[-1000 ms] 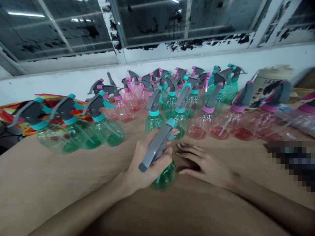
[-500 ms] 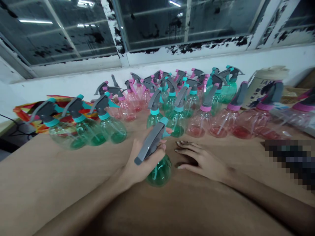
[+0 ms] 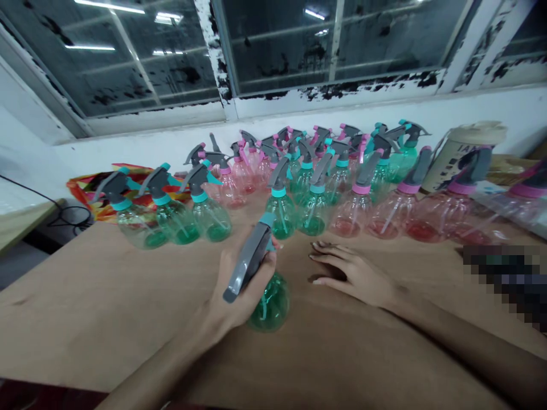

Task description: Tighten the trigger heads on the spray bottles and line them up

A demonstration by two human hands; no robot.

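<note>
My left hand point(image 3: 241, 285) is wrapped round the neck of a green spray bottle point(image 3: 270, 307) with a grey and turquoise trigger head, near the middle of the table. The bottle's collar is hidden by my fingers. To its right, my right hand point(image 3: 348, 270) rests on the tabletop with fingers stretched out, holding nothing. Just beyond my hands stand two green spray bottles point(image 3: 281, 215) and a row of pink spray bottles point(image 3: 347, 216). Three more green spray bottles point(image 3: 175, 222) are lined up at the left.
Several pink and green bottles crowd the back by the wall point(image 3: 149, 136). A cream jug point(image 3: 465, 154) stands at the back right. Colourful bags point(image 3: 81, 196) lie behind the left bottles. A dark pixelated object point(image 3: 508, 279) is at the right, and black cables point(image 3: 70, 216) hang beyond the left edge.
The view has turned slightly left, so the bottles appear further right. My left hand, with the held spray bottle, sits a little lower and nearer me. My right hand stays on the table.
</note>
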